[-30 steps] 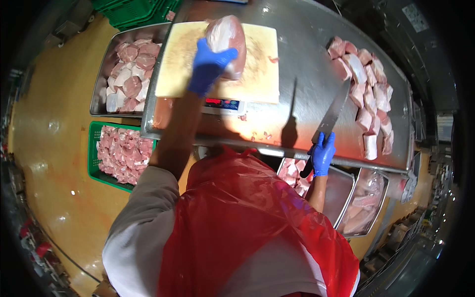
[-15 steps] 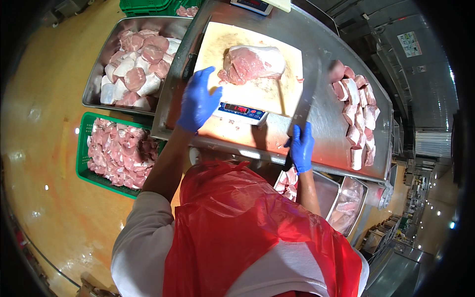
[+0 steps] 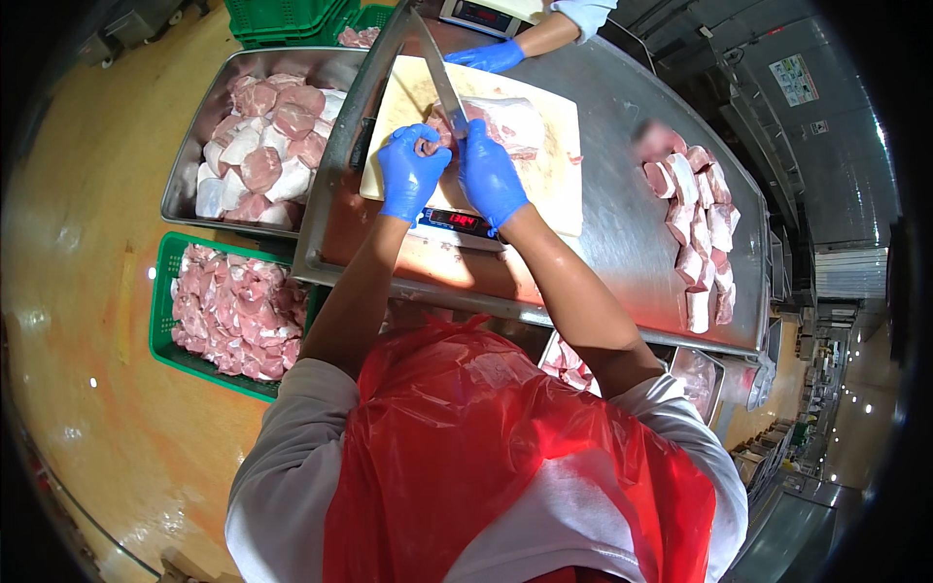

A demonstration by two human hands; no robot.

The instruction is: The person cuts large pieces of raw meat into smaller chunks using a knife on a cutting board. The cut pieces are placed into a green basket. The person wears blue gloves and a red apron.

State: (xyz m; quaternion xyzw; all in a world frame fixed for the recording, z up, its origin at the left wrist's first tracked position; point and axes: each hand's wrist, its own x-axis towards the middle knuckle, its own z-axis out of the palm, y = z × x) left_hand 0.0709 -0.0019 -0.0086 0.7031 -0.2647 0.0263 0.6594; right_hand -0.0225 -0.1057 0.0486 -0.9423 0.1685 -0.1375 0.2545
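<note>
A large piece of raw meat [image 3: 510,124] with a white fat side lies on the cream cutting board [image 3: 554,199], which rests on a digital scale [image 3: 462,222]. My right hand [image 3: 491,177] is closed round the handle of a long knife [image 3: 442,83]. Its wide blade points up and to the far left, across the left part of the meat. Just left of the knife, my left hand [image 3: 412,175] has its fingers curled on a small flap at the meat's left end. Both hands wear blue gloves, and the handle is mostly hidden.
Cut meat blocks [image 3: 695,223] stand in rows on the steel table [image 3: 612,262]. A steel tub [image 3: 185,185] of meat pieces and a green basket [image 3: 160,321] of trimmings are at left. Another person's gloved hand [image 3: 489,58] rests beyond the board, near a second scale [image 3: 481,17].
My right hand has brought the knife from the board's right side onto the meat. My left hand, open before, now grips the meat's left end. Another person's hand has appeared at the far side.
</note>
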